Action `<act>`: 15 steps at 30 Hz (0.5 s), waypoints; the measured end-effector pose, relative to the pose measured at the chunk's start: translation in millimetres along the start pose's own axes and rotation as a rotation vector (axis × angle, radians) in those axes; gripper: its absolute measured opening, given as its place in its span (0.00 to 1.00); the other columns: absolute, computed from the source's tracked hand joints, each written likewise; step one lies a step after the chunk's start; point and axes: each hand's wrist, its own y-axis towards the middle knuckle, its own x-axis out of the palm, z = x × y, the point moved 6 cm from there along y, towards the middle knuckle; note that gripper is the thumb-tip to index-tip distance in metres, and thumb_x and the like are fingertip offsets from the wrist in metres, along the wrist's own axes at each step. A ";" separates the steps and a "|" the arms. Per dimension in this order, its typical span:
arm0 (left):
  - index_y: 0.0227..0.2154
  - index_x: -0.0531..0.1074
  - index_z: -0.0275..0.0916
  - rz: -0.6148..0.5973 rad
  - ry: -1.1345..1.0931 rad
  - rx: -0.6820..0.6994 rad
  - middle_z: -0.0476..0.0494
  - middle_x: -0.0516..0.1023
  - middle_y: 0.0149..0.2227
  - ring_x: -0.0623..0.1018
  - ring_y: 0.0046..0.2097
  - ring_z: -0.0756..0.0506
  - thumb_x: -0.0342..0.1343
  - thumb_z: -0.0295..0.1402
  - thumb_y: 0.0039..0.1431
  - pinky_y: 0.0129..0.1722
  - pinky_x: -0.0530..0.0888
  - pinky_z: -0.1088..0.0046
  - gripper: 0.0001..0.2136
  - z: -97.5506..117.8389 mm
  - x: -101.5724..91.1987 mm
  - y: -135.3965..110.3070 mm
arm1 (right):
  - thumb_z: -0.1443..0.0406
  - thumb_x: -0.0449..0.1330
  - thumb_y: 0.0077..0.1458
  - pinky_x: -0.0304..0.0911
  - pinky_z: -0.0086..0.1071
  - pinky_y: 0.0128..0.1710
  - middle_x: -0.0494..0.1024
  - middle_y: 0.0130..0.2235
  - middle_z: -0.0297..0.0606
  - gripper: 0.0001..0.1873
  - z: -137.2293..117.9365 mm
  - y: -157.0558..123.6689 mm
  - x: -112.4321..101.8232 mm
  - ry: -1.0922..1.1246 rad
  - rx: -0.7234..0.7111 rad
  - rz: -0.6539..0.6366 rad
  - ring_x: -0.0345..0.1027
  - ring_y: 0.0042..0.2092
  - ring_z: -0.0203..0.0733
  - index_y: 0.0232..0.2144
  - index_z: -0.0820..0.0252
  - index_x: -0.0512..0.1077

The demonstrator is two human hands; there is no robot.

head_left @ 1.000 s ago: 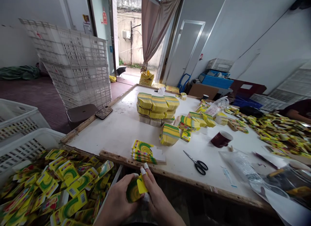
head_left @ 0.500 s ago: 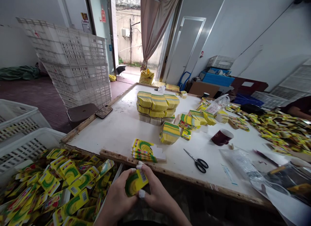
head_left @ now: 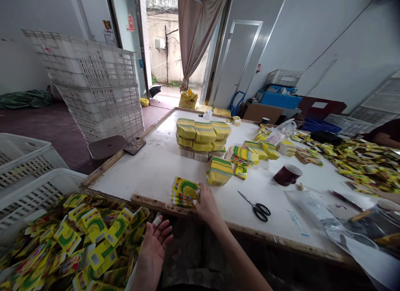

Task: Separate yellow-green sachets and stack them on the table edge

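Observation:
My right hand reaches over the table's front edge. Its thumb and fingers close on the right end of a flat yellow-green carton, which lies atop a small fanned stack. Whether it pinches one carton or several, I cannot tell. Lower down, my left hand is open and empty, palm turned up, with fingers apart and white tape on a fingertip. Beside it, a white plastic crate holds a heap of yellow-green cartons. Behind the small stack stand tight bundles of flat cartons, piled in layers.
Black-handled scissors and a maroon mug stand right of my hand. A phone lies at the table's left edge, near a brown stool. Stacked white crates rise behind. At far right, a person's arm is beside loose cartons.
The yellow carton held between both hands is gone from them. My right hand has moved forward to the small stack; my left hand has opened and drawn slightly back.

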 end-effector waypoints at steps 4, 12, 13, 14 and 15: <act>0.46 0.71 0.40 -0.080 0.076 0.176 0.39 0.78 0.45 0.77 0.46 0.41 0.61 0.50 0.50 0.40 0.76 0.66 0.25 -1.7 16.5 -0.9 | 0.75 0.54 0.45 0.65 0.37 0.40 0.69 0.36 0.36 0.32 -22.5 -21.9 -1.2 0.118 -0.018 -0.032 0.66 0.36 0.42 0.54 0.60 0.55; 0.29 0.71 0.43 -0.066 0.000 0.336 0.51 0.72 0.26 0.75 0.32 0.45 0.54 0.58 0.48 0.40 0.76 0.65 0.22 22.7 44.2 -21.1 | 0.67 0.69 0.39 0.57 0.25 0.30 0.68 0.34 0.29 0.36 -85.4 -106.9 43.4 0.945 0.148 -0.555 0.62 0.32 0.33 0.51 0.54 0.61; 0.27 0.70 0.43 -0.041 0.009 0.364 0.53 0.69 0.24 0.74 0.29 0.47 0.55 0.58 0.47 0.39 0.76 0.67 0.22 25.8 43.2 -22.5 | 0.67 0.70 0.37 0.57 0.25 0.30 0.67 0.33 0.28 0.37 -87.1 -109.5 44.7 0.928 0.138 -0.551 0.61 0.32 0.34 0.51 0.54 0.62; 0.26 0.69 0.43 -0.021 0.053 0.385 0.54 0.68 0.24 0.74 0.28 0.48 0.55 0.59 0.46 0.38 0.76 0.69 0.23 27.1 41.5 -23.3 | 0.68 0.70 0.36 0.56 0.25 0.30 0.66 0.32 0.27 0.37 -86.6 -109.4 44.7 0.898 0.129 -0.533 0.59 0.32 0.33 0.50 0.54 0.63; 0.27 0.69 0.43 -0.015 0.094 0.374 0.54 0.68 0.24 0.74 0.29 0.47 0.55 0.61 0.44 0.37 0.76 0.69 0.24 25.2 39.3 -23.2 | 0.68 0.71 0.36 0.55 0.25 0.30 0.65 0.30 0.26 0.35 -84.1 -107.2 43.4 0.872 0.131 -0.505 0.58 0.31 0.33 0.49 0.55 0.64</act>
